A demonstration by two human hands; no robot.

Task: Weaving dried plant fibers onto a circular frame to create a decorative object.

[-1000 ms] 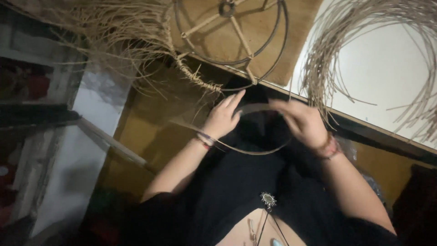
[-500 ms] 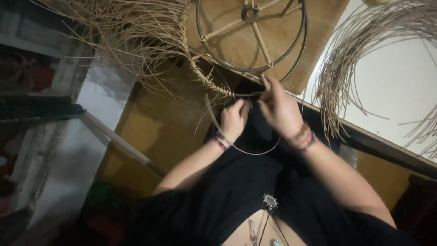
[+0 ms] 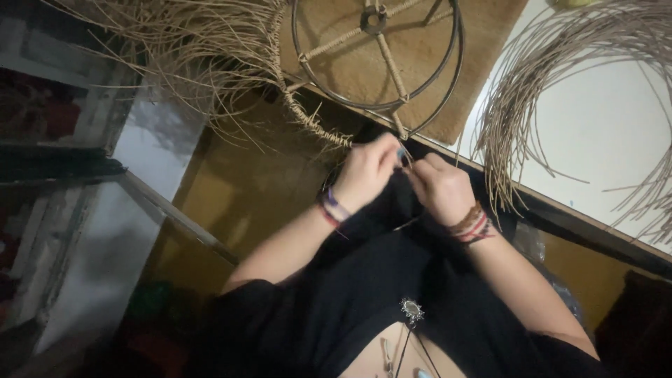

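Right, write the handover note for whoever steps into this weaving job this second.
Left hand: fingers pinched on a thin cane strand, close to the metal ring frame.
Right hand: closed beside it, knuckles nearly touching the left; what it pinches is hidden.
Frame: lies on the tan mat; a braided cane edge covers one short arc, loose ends fanning out to the left.
Spare cane bundle: coiled on the white surface.
Done: that short arc. Left: most of the ring is bare.
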